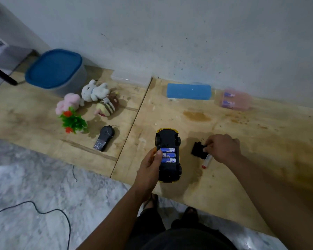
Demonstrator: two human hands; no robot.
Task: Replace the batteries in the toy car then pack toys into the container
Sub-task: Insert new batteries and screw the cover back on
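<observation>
L hand (150,166) is gripping the upturned toy car (168,155) by its side, thumb curled over the edge of the open bay where three blue batteries (168,155) are sitting; car is resting on the wooden board (242,141) near its front edge. R hand (222,147) is pinching the black battery cover (199,150) just beside the car, w/ a screwdriver (206,161) lying under it. Judgement: cover is going back on next, so keep the car steady, line up tabs first, then press flat. Board is stained, sitting against a scuffed grey wall; marble floor is showing below.
</observation>
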